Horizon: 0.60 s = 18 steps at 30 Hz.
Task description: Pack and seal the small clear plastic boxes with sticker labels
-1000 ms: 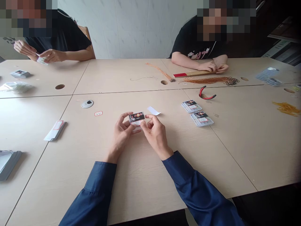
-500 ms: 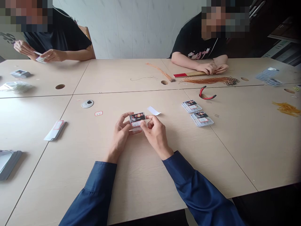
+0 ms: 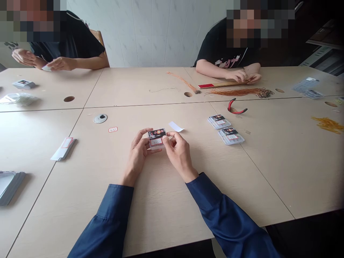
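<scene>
Between my two hands is a small clear plastic box (image 3: pixel 157 138), with a black printed label and a red-edged white sticker facing up. My left hand (image 3: pixel 138 148) grips its left side, fingers curled around the edge. At the right side, my right hand (image 3: pixel 178 150) pinches it, with the thumb on the sticker's right end. Just beyond my hands lies a white paper strip (image 3: pixel 176 126). Similar labelled boxes are stacked to the right, a farther stack (image 3: pixel 219 121) and a nearer stack (image 3: pixel 231 136). A loose red-edged sticker (image 3: pixel 113 129) lies to the left.
Strips with a red-edged sticker (image 3: pixel 63 149) and a grey-white stack (image 3: pixel 10 188) lie left. A round cap (image 3: pixel 100 118) is beyond. Red-handled pliers (image 3: pixel 236 107) rest in a table hole. Two people work across the table, near orange cords (image 3: pixel 239 91). Yellow strips (image 3: pixel 328 124) lie far right.
My right thumb has shifted slightly to the right and up, showing more of the box's sticker. The people's hands across the table have moved a little.
</scene>
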Available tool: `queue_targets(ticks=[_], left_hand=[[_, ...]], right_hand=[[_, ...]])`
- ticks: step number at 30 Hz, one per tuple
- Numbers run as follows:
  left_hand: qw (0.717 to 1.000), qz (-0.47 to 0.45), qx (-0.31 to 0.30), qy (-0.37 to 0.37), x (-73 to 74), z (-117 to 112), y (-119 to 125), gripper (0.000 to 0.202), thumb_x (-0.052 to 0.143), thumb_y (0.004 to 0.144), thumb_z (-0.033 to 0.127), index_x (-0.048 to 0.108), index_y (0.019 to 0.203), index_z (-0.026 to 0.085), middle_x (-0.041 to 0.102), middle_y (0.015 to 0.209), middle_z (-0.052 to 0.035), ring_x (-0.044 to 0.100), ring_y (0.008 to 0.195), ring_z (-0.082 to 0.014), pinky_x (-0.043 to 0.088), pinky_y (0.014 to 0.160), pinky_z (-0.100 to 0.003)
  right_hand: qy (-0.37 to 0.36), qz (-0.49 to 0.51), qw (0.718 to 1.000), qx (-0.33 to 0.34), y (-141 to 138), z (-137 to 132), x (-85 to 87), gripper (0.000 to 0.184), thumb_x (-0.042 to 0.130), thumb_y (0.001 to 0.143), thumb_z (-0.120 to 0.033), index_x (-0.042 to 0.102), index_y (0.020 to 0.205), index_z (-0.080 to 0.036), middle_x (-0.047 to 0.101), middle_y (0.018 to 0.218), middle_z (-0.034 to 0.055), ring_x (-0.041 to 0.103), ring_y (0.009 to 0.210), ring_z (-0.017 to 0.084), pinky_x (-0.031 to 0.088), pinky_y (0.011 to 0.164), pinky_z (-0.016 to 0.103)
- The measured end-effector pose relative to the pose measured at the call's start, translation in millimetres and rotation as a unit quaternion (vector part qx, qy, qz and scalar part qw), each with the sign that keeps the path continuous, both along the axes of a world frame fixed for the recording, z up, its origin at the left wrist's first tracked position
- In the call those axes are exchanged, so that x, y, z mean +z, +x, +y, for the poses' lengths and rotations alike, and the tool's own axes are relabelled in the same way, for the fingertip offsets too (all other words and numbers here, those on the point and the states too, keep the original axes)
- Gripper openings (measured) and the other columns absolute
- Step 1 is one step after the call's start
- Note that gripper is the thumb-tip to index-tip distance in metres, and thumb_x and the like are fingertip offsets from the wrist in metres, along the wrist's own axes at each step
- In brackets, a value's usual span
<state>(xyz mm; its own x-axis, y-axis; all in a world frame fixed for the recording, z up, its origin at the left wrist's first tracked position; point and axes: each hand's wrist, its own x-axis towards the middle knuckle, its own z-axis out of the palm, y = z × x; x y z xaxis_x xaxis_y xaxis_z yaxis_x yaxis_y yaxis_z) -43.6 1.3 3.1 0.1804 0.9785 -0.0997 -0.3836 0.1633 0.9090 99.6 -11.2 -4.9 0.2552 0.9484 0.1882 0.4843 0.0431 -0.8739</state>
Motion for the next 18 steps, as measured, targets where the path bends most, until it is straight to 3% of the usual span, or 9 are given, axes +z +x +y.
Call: queue_targets(ticks=[13,18], left_hand=[[1.000,-0.015,-0.005,0.012,-3.8,1.3,-1.2,0.032,0.058,0.086,0.030,0.058,0.117,0.022,0.071,0.111,-0.0092,0.071,0.095,-0.0232,0.061,0.075,-0.038],[1.000,-0.001,-0.007,0.016,-4.4,-0.3,-0.9,0.039,0.065,0.081,0.024,0.057,0.120,0.023,0.072,0.106,-0.0076,0.071,0.093,-0.0219,0.060,0.081,-0.040]], right_hand=[[0.004,0.022,1.000,0.009,-0.3,0.1,0.5,0.023,0.057,0.087,-0.041,0.063,0.094,-0.019,0.046,0.053,-0.0077,0.044,0.049,0.012,0.035,0.053,0.024],[-0.002,0.017,1.000,0.004,-0.8,0.0,2.0,0.025,0.059,0.084,-0.041,0.062,0.096,-0.018,0.042,0.051,-0.0094,0.042,0.049,0.012,0.035,0.054,0.024]])
